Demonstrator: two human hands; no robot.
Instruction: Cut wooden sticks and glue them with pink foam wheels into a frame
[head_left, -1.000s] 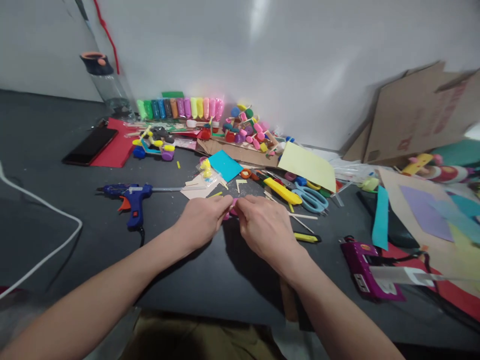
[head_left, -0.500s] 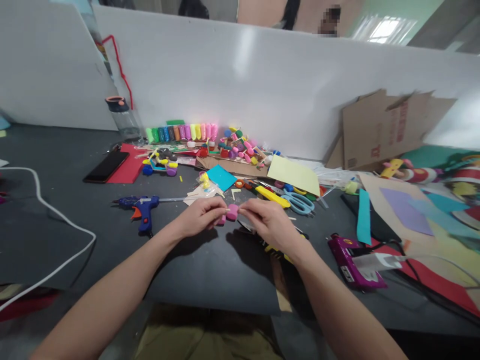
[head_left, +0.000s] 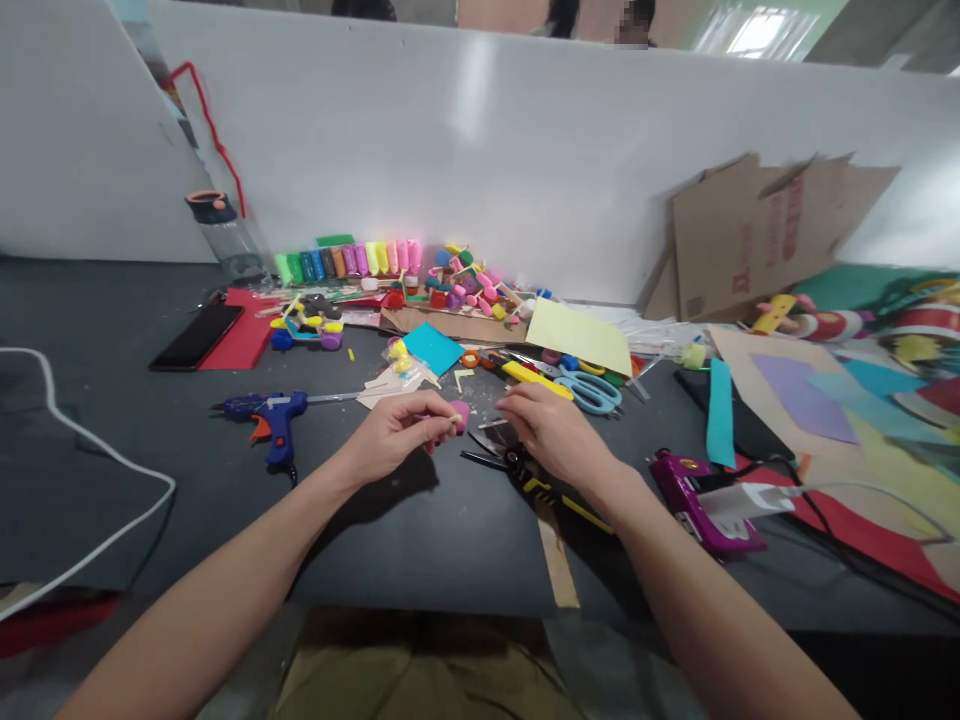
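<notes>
White cable (head_left: 49, 400): curves along the far left of the dark worktop (head_left: 420, 570).
Phone (head_left: 196, 338): lies partly over a red paper (head_left: 244, 340), with a clear bottle (head_left: 229, 245) standing behind.
Glue gun (head_left: 279, 425): on its side, nozzle to the left, its pale stick (head_left: 334, 397) sticking out rightward behind the left forearm.
Toy car (head_left: 307, 328): beyond the glue gun, in front of a row of clay packs (head_left: 352, 260).
Left hand (head_left: 401, 430): thumb and fingers pinched together on a small pink piece (head_left: 462, 414), held in front of the blue paper (head_left: 433, 348).
Pink piece: at the left fingertips, in the gap between the hands — a pale tip shows just beside it; its long axis is hard to tell.
Right hand (head_left: 555, 425): apart from the pink piece, which lies to its left; fingers loosely bent, and whether they grip anything cannot be told.
Black-and-yellow tool (head_left: 536, 488): below the right hand and wrist, one end pointing left, the handles running under the forearm.
Scissors (head_left: 589, 390): just beyond the right hand, blue handles rightmost, beside a yellow cutter (head_left: 536, 379).
Purple box (head_left: 682, 485): right of the right forearm.
Cardboard (head_left: 750, 240): leans at the back right.
</notes>
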